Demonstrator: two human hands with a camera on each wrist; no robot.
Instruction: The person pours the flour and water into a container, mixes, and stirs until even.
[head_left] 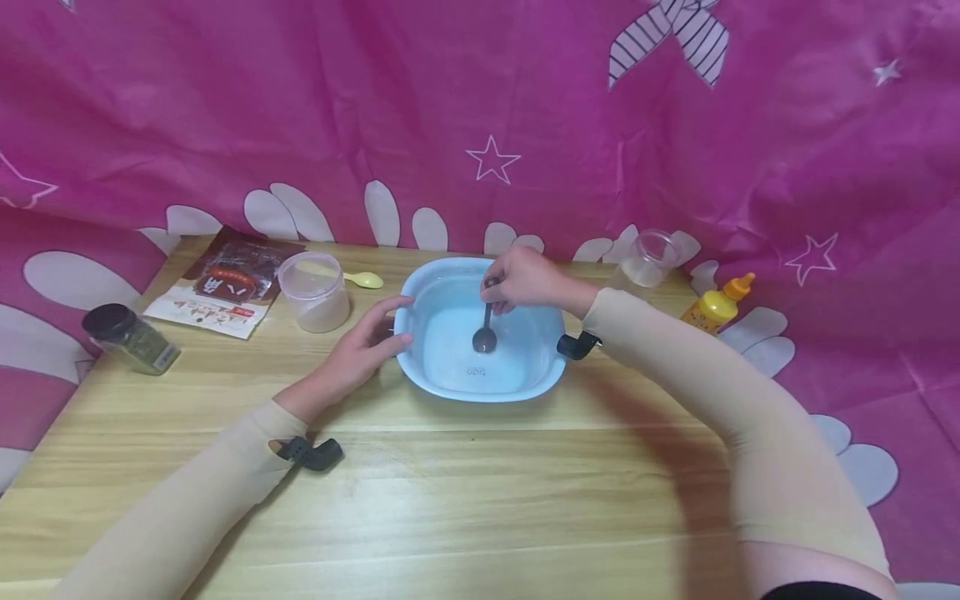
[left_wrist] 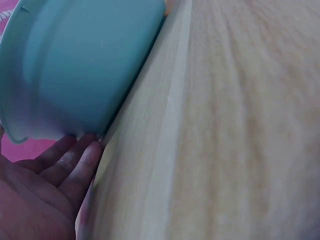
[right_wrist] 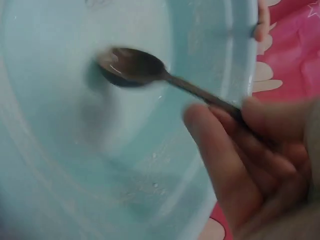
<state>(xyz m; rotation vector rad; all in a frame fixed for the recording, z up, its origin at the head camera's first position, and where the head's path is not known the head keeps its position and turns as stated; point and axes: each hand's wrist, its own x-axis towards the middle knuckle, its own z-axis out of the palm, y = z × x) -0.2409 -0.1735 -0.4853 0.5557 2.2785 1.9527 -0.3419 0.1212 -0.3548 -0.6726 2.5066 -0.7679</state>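
In the head view my right hand [head_left: 525, 277] holds a dark spoon [head_left: 485, 339] by its handle, inside a light blue plastic basin [head_left: 480, 395]. The right wrist view shows the thumb and fingers pinching the handle, with a shiny gleam in the bowl of the spoon [right_wrist: 131, 67]. My left hand [head_left: 371, 337] holds the left side of the basin, thumb and a finger at the rim. From the left wrist, several fingers [left_wrist: 82, 167] press against the basin's outer wall [left_wrist: 85, 65], low near the table.
Left of the basin stand a clear tub [head_left: 315, 292], a yellow spoon [head_left: 365, 280], a printed food packet [head_left: 228, 287] and a black-lidded spice jar [head_left: 131, 337]. Behind my right arm are a clear cup [head_left: 651, 257] and a yellow squeeze bottle [head_left: 712, 308]. A pink curtain [head_left: 420, 108] hangs behind the table.
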